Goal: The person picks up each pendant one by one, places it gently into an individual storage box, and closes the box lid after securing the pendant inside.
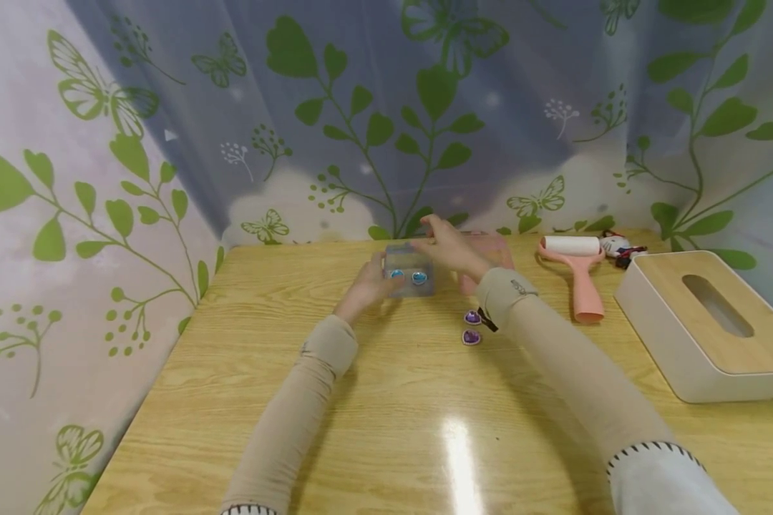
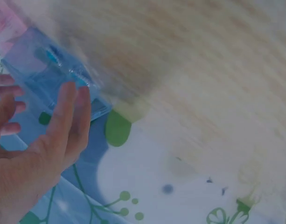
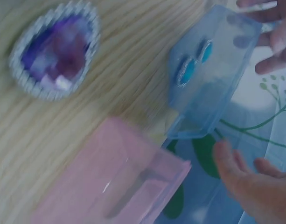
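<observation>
We have the blue box (image 1: 409, 287) on the worktop (image 1: 386, 422), just left of the pink box (image 1: 493, 248), with two blue gems (image 1: 419, 278) showing on the side that faces us.

What matters most, we judge, is how the blue box lies between our hands. Our left hand (image 1: 368, 286) is the nearer, at the end farther from the pink box. Its fingers look straight and spread rather than wrapped, and we cannot tell how firmly they bear on the blue box. Our right hand (image 1: 454, 250) is at the end toward the pink box, its fingers loose and grasping nothing; the right wrist view shows a gap between them and the blue box. The long axis seems to run from our left hand toward the pink box, though the head view makes it look nearly square.

Two purple gems (image 1: 471, 337) lie on the near side of the pink box. Right of the pink box we see a lint roller (image 1: 582, 279) and, farther along, a tissue box (image 1: 670, 336).
</observation>
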The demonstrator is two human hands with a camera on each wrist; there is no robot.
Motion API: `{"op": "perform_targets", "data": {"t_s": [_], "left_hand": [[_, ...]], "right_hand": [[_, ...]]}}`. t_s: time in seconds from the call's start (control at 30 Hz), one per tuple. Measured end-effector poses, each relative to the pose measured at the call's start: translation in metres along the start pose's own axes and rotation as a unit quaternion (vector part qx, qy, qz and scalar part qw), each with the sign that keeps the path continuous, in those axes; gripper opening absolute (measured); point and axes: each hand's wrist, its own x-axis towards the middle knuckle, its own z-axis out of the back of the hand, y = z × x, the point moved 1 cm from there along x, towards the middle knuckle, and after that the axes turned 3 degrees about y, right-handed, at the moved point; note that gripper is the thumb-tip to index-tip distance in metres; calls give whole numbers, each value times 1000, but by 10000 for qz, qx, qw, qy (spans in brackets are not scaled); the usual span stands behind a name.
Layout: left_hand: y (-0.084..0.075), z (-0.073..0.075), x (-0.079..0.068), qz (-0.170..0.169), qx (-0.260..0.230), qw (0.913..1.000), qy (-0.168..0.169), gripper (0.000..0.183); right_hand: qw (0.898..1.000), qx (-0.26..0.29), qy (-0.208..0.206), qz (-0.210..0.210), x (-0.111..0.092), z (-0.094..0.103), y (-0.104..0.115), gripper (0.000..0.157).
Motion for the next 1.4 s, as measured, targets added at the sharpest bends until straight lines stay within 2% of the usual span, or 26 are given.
{"op": "perform_targets", "data": {"t_s": [0.17, 0.3, 0.5, 0.63, 0.7, 0.8, 0.87, 1.0, 1.1, 1.17, 1.23, 1.3, 1.4], "left_hand": [[-4, 5, 4, 75, -15, 9999, -104, 74], [-3, 10, 12, 188, -40, 9997, -178, 75], [0, 11, 22, 351, -429, 9984, -131, 81], [-2, 9, 28, 316, -725, 9965, -266, 84], [-5, 8, 31, 142, -851, 9950, -501, 82], [-15, 6, 33, -308, -897, 9904, -1004, 72], [-24, 4, 32, -633, -897, 9860, -1256, 65], [-46, -8, 28, -1251, -828, 9763, -1560, 55], [-60, -23, 25, -1614, -777, 9712, -1570, 52], [-69, -35, 22, -1811, -677, 9702, -1458, 49], [-75, -48, 19, -1979, -332, 9708, -1313, 47], [-79, -59, 15, -2134, 184, 9707, -1092, 42], [-84, -76, 9, -2352, 1069, 9643, -578, 33]], "right_hand": [[9968, 633, 324, -361, -4, -3, 4, 83], [9943, 764, 411, -614, -7, -5, 5, 88], [9891, 1078, 521, -855, -11, -4, 2, 92], [9793, 1713, 613, -889, -17, 2, -2, 91], [9717, 2101, 691, -831, -23, 7, -2, 90], [9581, 2687, 766, -622, -32, 17, 1, 89], [9451, 3167, 639, -483, -38, 24, 2, 88], [9238, 3816, 147, -286, -52, 40, -4, 81], [9116, 4063, -524, -345, -63, 51, -15, 72], [9098, 3983, -1072, -449, -71, 57, -26, 67], [9168, 3646, -1532, -553, -78, 63, -38, 64], [9293, 3151, -1813, -653, -84, 68, -49, 62], [9466, 2472, -1895, -825, -92, 72, -63, 66]]}}
